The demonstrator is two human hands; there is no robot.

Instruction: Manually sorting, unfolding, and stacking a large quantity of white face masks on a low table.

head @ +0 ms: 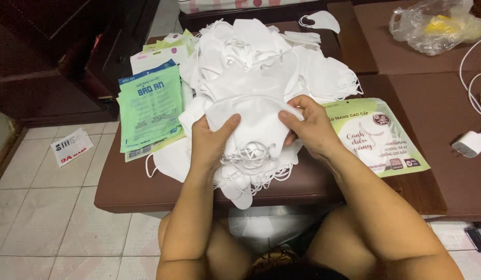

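Your knees and forearms fill the bottom of the view, and both hands meet over the near edge of a brown leather-look cushioned bench [147, 192]. Your left hand [212, 142] grips a small stack of white fabric face masks [251, 124], thumb on top and fingers underneath. Your right hand [310, 127] pinches the same stack from the other side, thumb pressed on the upper edge. The masks are soft, smooth, curved at the nose, with thin white ear loops dangling in a tangle just below the stack.

Behind the stack, farther up the bench, a big loose heap of the same white masks [261, 57] spreads wide; too many to count. One single mask [323, 21] lies apart beyond the heap.

Left of the stack sits a pile of flat, glossy green packaging pouches [150, 111], several deep, their count unclear. Right of the stack, touching your right wrist, lies one more glossy pouch, green and white with a printed mask picture [378, 140]; whether anything is inside I cannot tell.

Far right of the stack, a white charger plug [471, 144] with its white cable [471, 72] rests on the brown surface, and a crumpled clear plastic bag [435, 26] holds something yellow. On the tiled floor left of the bench lies one white printed label [71, 147].
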